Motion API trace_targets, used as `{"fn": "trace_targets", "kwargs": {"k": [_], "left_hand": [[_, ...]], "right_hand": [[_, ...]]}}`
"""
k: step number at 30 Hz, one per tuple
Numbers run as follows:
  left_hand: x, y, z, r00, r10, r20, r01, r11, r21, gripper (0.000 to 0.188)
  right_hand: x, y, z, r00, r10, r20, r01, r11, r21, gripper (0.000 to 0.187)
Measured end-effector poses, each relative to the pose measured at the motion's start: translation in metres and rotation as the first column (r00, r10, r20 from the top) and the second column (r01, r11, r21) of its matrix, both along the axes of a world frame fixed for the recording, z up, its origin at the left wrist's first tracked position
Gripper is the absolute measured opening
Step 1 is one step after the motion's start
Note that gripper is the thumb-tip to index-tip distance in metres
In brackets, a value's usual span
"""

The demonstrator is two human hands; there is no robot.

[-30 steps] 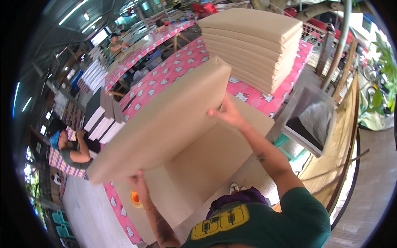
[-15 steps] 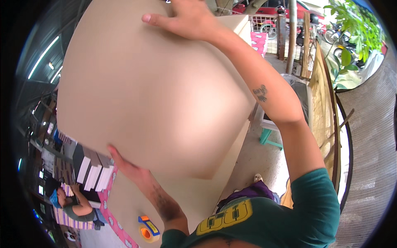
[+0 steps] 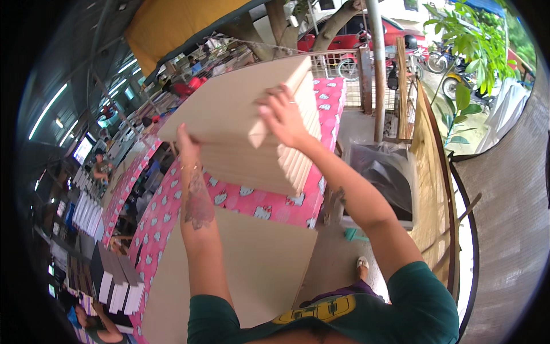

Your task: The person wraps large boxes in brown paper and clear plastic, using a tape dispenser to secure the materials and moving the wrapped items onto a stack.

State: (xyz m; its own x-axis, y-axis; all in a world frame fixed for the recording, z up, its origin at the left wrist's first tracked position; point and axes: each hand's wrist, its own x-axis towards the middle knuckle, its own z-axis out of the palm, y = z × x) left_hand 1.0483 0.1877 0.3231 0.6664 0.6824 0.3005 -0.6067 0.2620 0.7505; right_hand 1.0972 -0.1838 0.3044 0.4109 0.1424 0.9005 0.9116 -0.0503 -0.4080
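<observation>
A large beige panel (image 3: 223, 109) with a thick edge lies on top of a stack of similar beige panels (image 3: 292, 166) at the far end of the table. My left hand (image 3: 189, 146) grips its near left side, thumb up along the edge and the other fingers mostly hidden. At the near right corner, my right hand (image 3: 283, 117) touches the panel; its bent fingers are smeared by motion. Closer to me, a flat beige sheet (image 3: 252, 246) lies on the table between my forearms.
A pink printed cloth (image 3: 263, 211) covers the table. Thick book-like blocks (image 3: 117, 284) stand at the left, near a seated person (image 3: 97, 324). On the right are a plastic-covered bin (image 3: 381, 180) and a metal post (image 3: 375, 69). A wire fence stands beyond the table.
The beige panel, raised close in front of me before, has moved away and down onto the far stack. Both hands have travelled with it, and the near beige sheet shows more fully.
</observation>
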Motion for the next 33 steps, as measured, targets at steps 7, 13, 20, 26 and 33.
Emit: {"fn": "trace_targets", "kwargs": {"k": [7, 13, 20, 26, 33], "left_hand": [[0.036, -0.022, -0.011, 0.700, 0.342, -0.627, -0.045, 0.897, 0.440, 0.067], [0.045, -0.013, 0.015, 0.538, 0.533, -0.654, -0.131, 0.819, 0.559, 0.063], [0.017, -0.365, -0.118, 0.778, 0.441, 0.447, -0.534, 0.089, 0.841, 0.034], [0.174, -0.495, -0.343, 0.862, 0.106, -0.496, 0.473, 0.187, 0.861, 0.063], [0.146, -0.463, -0.496, 0.635, 0.241, -0.734, 0.764, -0.051, 0.644, 0.086]], "right_hand": [[0.076, 0.016, -0.020, 0.989, -0.126, -0.071, 0.125, 0.992, -0.024, 0.034], [0.121, -0.008, -0.002, 0.987, 0.083, -0.139, -0.097, 0.991, -0.096, 0.043], [0.164, -0.162, -0.231, 0.790, -0.095, -0.605, -0.005, 0.987, -0.161, 0.052], [0.192, -0.360, -0.476, 0.244, -0.641, -0.728, 0.491, 0.728, -0.478, 0.054], [0.079, -0.431, -0.530, 0.356, -0.790, -0.500, 0.158, 0.578, -0.801, 0.041]]}}
